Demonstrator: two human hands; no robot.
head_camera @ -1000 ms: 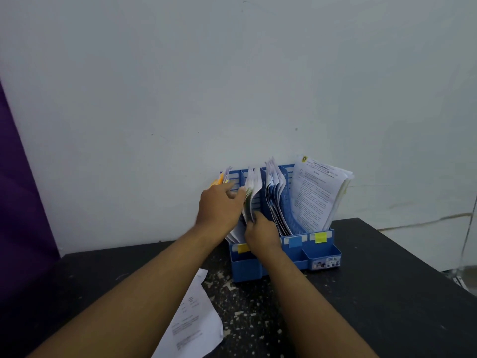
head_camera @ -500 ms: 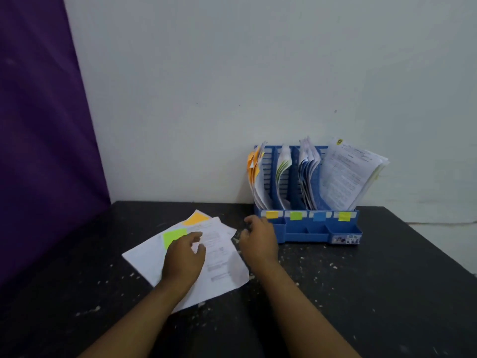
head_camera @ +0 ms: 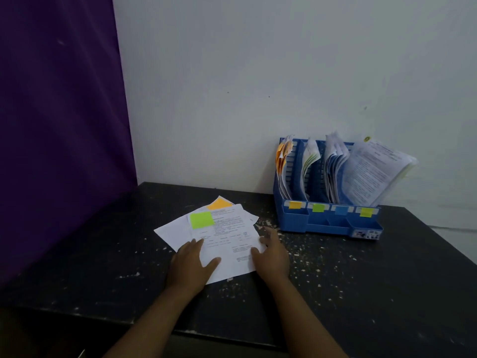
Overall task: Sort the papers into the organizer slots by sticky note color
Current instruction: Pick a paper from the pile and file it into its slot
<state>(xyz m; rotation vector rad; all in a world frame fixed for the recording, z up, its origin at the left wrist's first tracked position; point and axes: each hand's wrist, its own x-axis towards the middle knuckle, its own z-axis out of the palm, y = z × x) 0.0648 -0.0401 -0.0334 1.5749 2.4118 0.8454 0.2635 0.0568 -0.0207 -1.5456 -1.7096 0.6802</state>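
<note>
My left hand (head_camera: 192, 264) lies flat on the lower left part of the top sheet (head_camera: 227, 244). Its fingers are straight and the thumb is spread out on the paper, so it grasps nothing. My right hand (head_camera: 273, 255) is at the right edge of the same sheet. The thumb rests on the paper and the fingers are stretched along the edge, so this hand is also released.

The sheet is printed and carries a green sticky note (head_camera: 201, 219) in its upper left corner. It lies on top of a small loose pile on the black worktop (head_camera: 361, 293). From under it, at the far side, shows a sheet with an orange sticky note (head_camera: 220, 203).

The blue organizer (head_camera: 322, 224) stands to the right of the pile, apart from it, close to the white wall (head_camera: 232, 86). Its slots hold papers standing up. On its front, from left to right, are an orange label (head_camera: 295, 204), a green label (head_camera: 318, 208), a blue label (head_camera: 340, 210) and a yellow label (head_camera: 366, 212). A purple curtain (head_camera: 51, 125) hangs at the left.
</note>
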